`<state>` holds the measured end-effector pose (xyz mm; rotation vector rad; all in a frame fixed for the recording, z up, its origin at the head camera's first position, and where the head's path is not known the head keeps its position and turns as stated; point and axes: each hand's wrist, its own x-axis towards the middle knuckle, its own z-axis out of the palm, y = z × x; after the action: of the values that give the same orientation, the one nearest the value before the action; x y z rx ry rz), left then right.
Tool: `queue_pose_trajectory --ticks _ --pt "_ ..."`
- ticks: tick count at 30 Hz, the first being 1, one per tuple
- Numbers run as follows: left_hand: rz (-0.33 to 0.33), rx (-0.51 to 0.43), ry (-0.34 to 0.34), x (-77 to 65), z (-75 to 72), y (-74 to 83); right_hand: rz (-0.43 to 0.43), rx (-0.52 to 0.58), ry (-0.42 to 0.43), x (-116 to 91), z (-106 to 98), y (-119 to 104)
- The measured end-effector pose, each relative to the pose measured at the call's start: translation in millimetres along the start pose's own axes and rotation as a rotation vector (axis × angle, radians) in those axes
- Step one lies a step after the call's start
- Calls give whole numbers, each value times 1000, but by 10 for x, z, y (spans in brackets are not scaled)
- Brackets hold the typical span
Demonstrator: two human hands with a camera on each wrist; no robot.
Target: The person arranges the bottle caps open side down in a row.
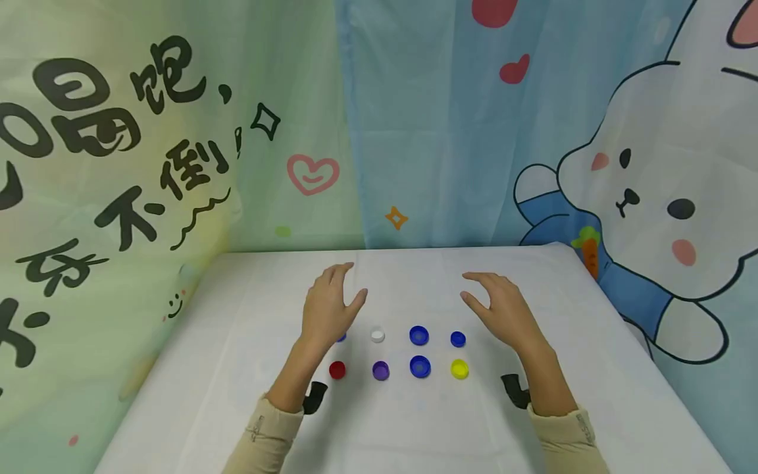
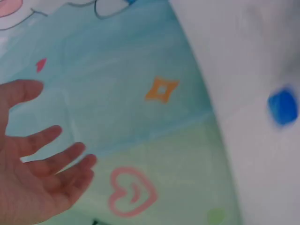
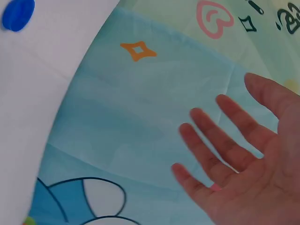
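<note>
Two rows of small round caps lie on the white table. In the head view the far row has a blue cap (image 1: 341, 338) partly hidden by my left hand (image 1: 327, 304), a white cap (image 1: 377, 334), a larger blue cap (image 1: 418, 335) and a small blue cap (image 1: 458, 339). Nearer stand a red cap (image 1: 337, 370), a purple cap (image 1: 381, 370), another larger blue cap (image 1: 420, 367) and a yellow cap (image 1: 459, 368). Both hands hover above the table with nothing in them. My right hand (image 1: 502, 309) is to the right of the rows, its fingers relaxed and spread.
The white-covered table (image 1: 237, 395) reaches back to a printed curtain (image 1: 408, 131) with a cartoon rabbit, hearts and lettering. Black straps (image 1: 515, 391) circle the wrists beside beige sleeves (image 1: 565, 434).
</note>
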<state>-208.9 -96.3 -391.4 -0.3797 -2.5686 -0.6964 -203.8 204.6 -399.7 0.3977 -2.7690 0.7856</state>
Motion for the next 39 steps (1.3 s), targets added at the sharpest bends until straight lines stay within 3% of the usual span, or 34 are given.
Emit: queue_pose_trajectory --ticks 6,10,15,18,23,29,33,39 --pt "6 -149 89 -241 419 190 21 131 124 -177 140 57" --pt "63 -229 146 -457 761 360 24 200 213 -299 291 208" --pt "157 -256 131 -714 1148 530 22 214 325 -445 824 861" --pt "176 -257 99 -785 1301 584 49 195 338 -551 1173 1225" --pt "178 -223 44 -806 1435 636 127 226 259 -742 1307 1219" --pt "151 -192 -19 -795 1499 658 144 272 185 -852 1072 864" --pt "124 -189 -78 -802 1533 651 217 353 65 -865 915 693" --pt "155 -182 -138 -819 1619 627 297 428 -114 -881 916 719"
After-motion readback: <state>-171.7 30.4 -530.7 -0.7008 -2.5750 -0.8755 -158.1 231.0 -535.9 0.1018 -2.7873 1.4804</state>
